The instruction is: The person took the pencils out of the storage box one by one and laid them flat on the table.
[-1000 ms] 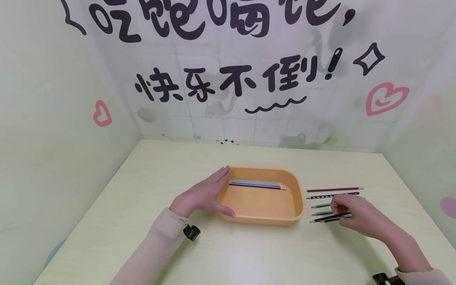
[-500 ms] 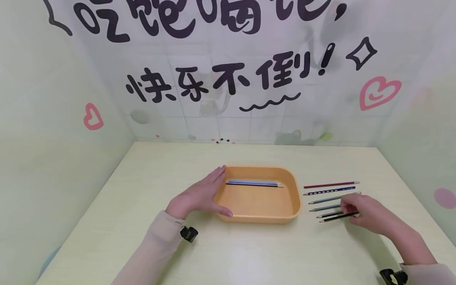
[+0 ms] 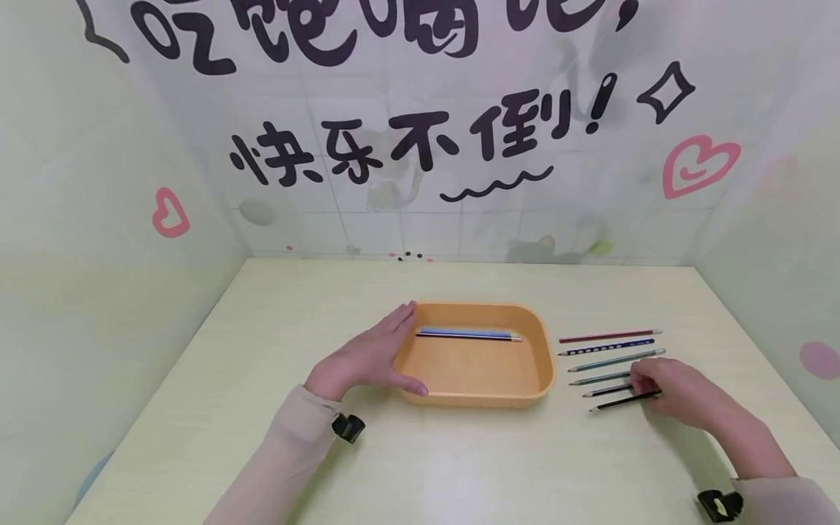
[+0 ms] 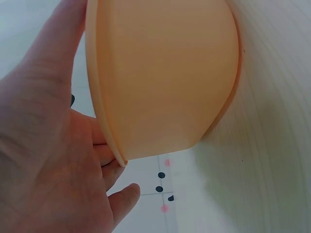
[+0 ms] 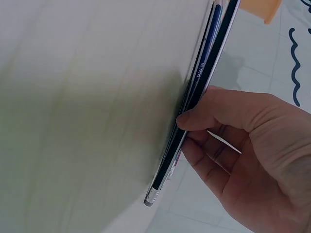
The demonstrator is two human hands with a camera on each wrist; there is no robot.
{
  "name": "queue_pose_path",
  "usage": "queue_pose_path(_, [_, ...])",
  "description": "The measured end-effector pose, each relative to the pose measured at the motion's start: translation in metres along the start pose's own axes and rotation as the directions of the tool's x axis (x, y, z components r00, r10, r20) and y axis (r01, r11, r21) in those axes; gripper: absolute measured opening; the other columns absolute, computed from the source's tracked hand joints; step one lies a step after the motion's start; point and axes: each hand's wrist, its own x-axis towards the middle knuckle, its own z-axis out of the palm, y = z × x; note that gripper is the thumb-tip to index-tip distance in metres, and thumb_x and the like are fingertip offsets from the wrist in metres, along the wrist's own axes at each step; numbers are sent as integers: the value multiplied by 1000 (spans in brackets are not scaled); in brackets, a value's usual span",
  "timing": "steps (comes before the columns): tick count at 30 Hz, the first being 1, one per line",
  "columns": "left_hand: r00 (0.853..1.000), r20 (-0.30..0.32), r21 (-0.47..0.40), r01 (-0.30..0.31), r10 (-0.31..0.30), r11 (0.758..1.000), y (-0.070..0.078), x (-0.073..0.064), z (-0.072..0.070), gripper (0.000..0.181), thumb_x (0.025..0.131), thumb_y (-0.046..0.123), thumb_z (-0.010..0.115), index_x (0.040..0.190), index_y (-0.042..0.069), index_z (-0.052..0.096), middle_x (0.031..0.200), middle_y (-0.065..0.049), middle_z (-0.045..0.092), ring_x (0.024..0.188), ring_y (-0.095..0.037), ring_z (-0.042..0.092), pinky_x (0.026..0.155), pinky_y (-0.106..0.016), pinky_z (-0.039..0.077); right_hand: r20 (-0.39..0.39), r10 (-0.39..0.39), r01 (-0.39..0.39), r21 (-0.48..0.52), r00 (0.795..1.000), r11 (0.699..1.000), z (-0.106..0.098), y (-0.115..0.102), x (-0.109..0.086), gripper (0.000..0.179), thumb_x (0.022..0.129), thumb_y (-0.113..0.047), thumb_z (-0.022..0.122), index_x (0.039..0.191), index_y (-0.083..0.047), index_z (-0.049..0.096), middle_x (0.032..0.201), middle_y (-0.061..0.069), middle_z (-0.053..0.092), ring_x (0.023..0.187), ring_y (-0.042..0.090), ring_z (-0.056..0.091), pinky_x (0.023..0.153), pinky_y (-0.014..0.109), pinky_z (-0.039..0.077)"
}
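In the head view, an orange tray [image 3: 475,397] holds a light blue pencil [image 3: 462,330] and a dark pencil [image 3: 467,337] along its far side. My left hand [image 3: 361,364] rests at the tray's left end, thumb by the near corner, straight fingers along the far one. To the right my right hand [image 3: 676,390] pinches a black pencil [image 3: 620,402] near its eraser end, between thumb and fingertips. A dark pencil [image 3: 607,391] lies just beyond it, partly hidden by the fingers. In the right wrist view, the black pencil [image 5: 170,155] shows its silver ferrule.
Beyond the right hand several pencils lie side by side: a red one [image 3: 610,336], a blue dotted one [image 3: 607,347], a teal one [image 3: 617,360] and another teal one [image 3: 599,378]. The pale table [image 3: 315,299] meets a printed wall [image 3: 295,226] at the back.
My right hand has drawn back slightly rightward with the black pencil, which now stands apart from the dark pencil beside it. The left hand keeps its place on the tray. The head view shifts slightly.
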Motion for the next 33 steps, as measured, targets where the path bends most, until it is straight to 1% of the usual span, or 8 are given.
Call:
queue_pose_path(3, [1000, 3, -10, 3, -3, 1000, 0, -1, 0, 132, 70, 71, 76, 160, 4, 7, 170, -7, -3, 158, -25, 0, 128, -42, 16, 11, 28, -27, -22, 1000, 999, 0, 0, 1, 42, 61, 14, 68, 73, -22, 49, 69, -12, 42, 68, 1, 35, 59, 20, 30])
queue_pose_path(9, [1000, 5, -7, 7, -7, 1000, 0, -3, 1, 132, 70, 71, 76, 160, 4, 7, 170, -7, -3, 158, -25, 0, 128, -42, 16, 19, 29, -28, -40, 999, 999, 2, 1, 1, 40, 63, 14, 71, 73, -20, 51, 70, -11, 45, 68, 3, 37, 58, 23, 33])
queue_pose_path(19, [1000, -2, -4, 6, -6, 1000, 1, -3, 0, 131, 71, 70, 76, 160, 4, 7, 170, -8, -3, 158, -25, 0, 128, -42, 16, -2, 33, -33, -91, 999, 995, 2, 0, 1, 39, 65, 12, 76, 73, -19, 54, 72, -12, 50, 69, 4, 40, 58, 27, 39])
queue_pose_path(24, [1000, 3, -3, 4, -4, 1000, 1, -3, -1, 131, 70, 71, 76, 160, 3, 7, 170, -7, -3, 158, -25, 0, 128, -42, 16, -22, 33, -34, -86, 999, 996, 2, 0, -1, 37, 67, 13, 73, 73, -19, 56, 71, -12, 50, 68, 6, 41, 58, 27, 40])
queue_pose_path(28, [1000, 3, 0, 4, -4, 1000, 1, -2, -1, 131, 71, 71, 76, 160, 3, 8, 170, -8, -3, 158, -26, 0, 128, -43, 16, -25, 46, -47, -75, 999, 996, 1, -1, -1, 36, 67, 15, 70, 75, -19, 59, 73, -12, 53, 68, 6, 44, 59, 27, 42])
queue_pose_path(33, [1000, 3, 7, -1, 1, 1000, 0, -1, -1, 131, 71, 71, 75, 160, 2, 8, 170, -8, -3, 158, -26, 0, 128, -43, 16, -21, 62, -63, -74, 998, 995, -4, -2, -2, 33, 67, 11, 73, 76, -17, 60, 74, -11, 55, 70, 4, 45, 60, 27, 45])
